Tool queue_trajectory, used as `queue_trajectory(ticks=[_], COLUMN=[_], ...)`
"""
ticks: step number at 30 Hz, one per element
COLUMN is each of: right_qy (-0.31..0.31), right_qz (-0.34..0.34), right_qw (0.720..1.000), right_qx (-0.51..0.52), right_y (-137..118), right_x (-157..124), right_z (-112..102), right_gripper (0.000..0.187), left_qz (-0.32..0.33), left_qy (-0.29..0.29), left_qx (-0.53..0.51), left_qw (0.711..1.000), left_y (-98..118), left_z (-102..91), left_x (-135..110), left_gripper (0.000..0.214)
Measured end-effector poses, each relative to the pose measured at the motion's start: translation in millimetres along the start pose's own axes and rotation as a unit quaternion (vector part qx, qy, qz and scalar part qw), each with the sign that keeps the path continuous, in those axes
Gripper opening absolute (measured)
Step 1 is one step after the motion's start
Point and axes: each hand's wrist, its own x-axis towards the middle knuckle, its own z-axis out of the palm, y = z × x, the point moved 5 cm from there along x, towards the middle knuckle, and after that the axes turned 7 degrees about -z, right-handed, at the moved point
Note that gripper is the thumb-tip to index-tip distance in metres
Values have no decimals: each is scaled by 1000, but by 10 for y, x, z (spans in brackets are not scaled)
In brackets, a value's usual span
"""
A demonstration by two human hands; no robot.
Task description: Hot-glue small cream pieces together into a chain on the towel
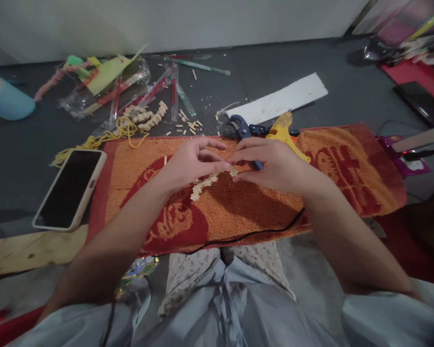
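Observation:
My left hand (188,163) and my right hand (275,163) meet over an orange and red towel (253,212), fingertips nearly touching. Between them is a strip of small pale wooden pieces (204,187), joined in a knobbly row. My left thumb and fingers pinch its upper part, and my right thumb and fingers close on the end by them. The exact contact is partly hidden by my fingers. Just behind my right hand lie a blue-handled cutter (241,127) and a yellow glue gun (284,131), both partly covered by the hand.
Loose wooden bits (191,127) lie behind the towel, beside finished-looking knobbly strips (154,118) and yellow cord (126,129). A phone (70,189) rests at the left. Further back are plastic-wrapped sticks (174,94) and a white board (280,100). A black cable (264,231) crosses the towel's front.

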Motion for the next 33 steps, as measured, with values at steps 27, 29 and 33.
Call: queue_trajectory(ticks=[27,29,33], right_qy=[17,-22,-62], right_qz=[42,48,50], right_qw=[976,969,964], right_qx=[-211,-241,-254], right_y=[442,461,476], right_x=[18,15,13], right_z=[216,243,237], right_gripper=[21,19,22], left_qz=[116,135,154], left_qy=[213,183,127], left_qx=[303,376,456], left_qw=[922,898,867], left_y=[1,-20,-69], left_z=[-581,-555,-525], left_x=[-205,-219,-213], left_gripper=[21,25,33])
